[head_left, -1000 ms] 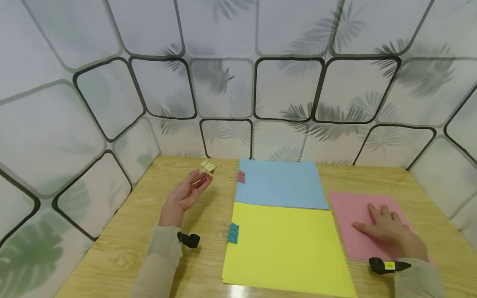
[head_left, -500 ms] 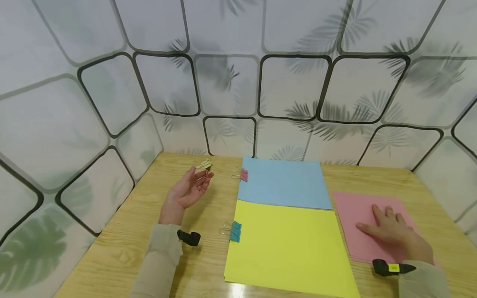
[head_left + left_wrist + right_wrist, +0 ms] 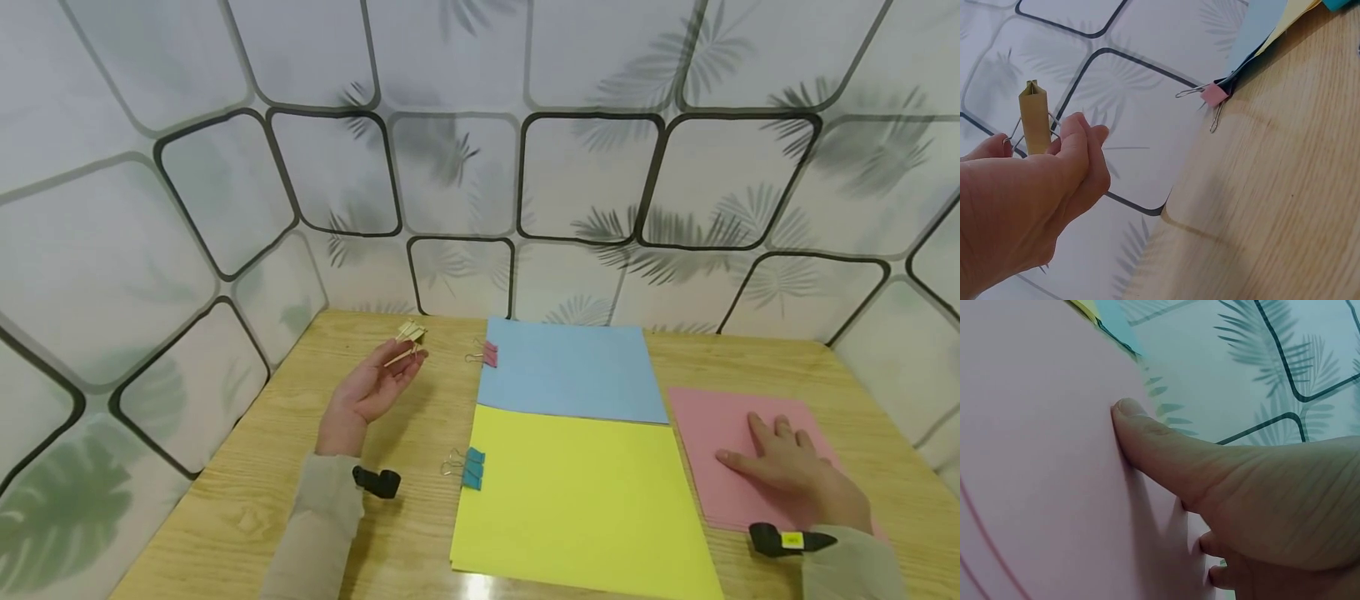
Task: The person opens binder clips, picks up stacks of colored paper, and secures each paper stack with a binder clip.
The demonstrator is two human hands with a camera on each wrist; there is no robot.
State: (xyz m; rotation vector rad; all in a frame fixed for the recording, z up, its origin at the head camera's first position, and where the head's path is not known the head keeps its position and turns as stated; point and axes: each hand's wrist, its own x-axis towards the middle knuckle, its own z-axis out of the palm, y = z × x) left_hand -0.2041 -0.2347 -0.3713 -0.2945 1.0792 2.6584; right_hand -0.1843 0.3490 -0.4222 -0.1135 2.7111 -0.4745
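My left hand (image 3: pixel 372 390) holds a yellow binder clip (image 3: pixel 411 332) by its wire handles, raised at the back left of the table. In the left wrist view the clip (image 3: pixel 1035 119) stands upright, its wire handles between thumb and fingers. My right hand (image 3: pixel 795 463) rests with spread fingers on a stack of pink paper (image 3: pixel 720 425) at the right. In the right wrist view the thumb lies against the pink sheet (image 3: pixel 1041 456). A pink binder clip (image 3: pixel 491 354) grips the left edge of the blue paper (image 3: pixel 570 367). A teal binder clip (image 3: pixel 473 468) sits on the yellow paper's (image 3: pixel 585 500) left edge.
The yellow paper lies in front of the blue paper in the middle of the wooden table (image 3: pixel 225 508). Patterned curtain-like walls (image 3: pixel 577 175) stand close behind the table and at both sides.
The yellow binder clip has turned and shifted slightly in my left fingers. The whole view has shifted a little; my right hand stays on the pink paper.
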